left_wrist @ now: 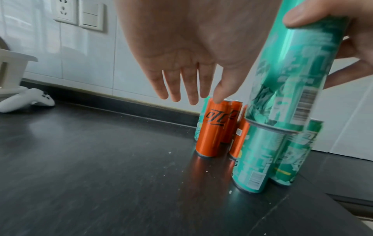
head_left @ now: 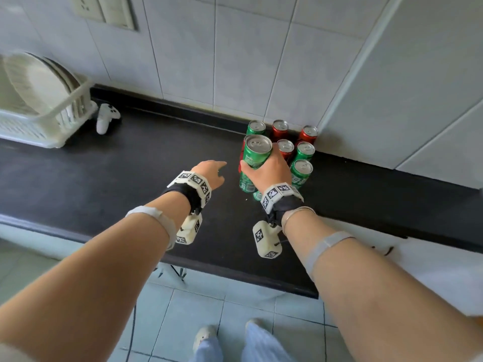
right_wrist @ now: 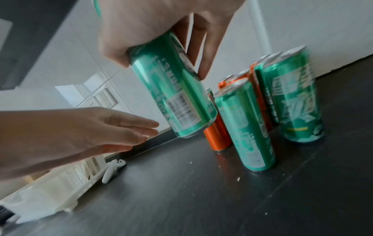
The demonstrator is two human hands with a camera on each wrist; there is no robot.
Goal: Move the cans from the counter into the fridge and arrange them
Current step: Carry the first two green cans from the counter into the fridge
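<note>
Several green and red cans (head_left: pixel 285 142) stand clustered on the black counter (head_left: pixel 130 178) against the white fridge side (head_left: pixel 405 87). My right hand (head_left: pixel 266 169) grips a green can (head_left: pixel 254 158) lifted above the counter, also seen as the teal can (right_wrist: pixel 173 89) in the right wrist view and the tall can (left_wrist: pixel 292 63) in the left wrist view. My left hand (head_left: pixel 211 172) hovers open just left of the lifted can, fingers (left_wrist: pixel 181 86) straight and pointing toward a red can (left_wrist: pixel 214 129). It holds nothing.
A white dish rack (head_left: pixel 39 116) with plates stands at the counter's left end. A white game controller (head_left: pixel 105 117) lies beside it. A socket and switch panel (head_left: pixel 104 9) are on the tiled wall. Tiled floor lies below the counter edge.
</note>
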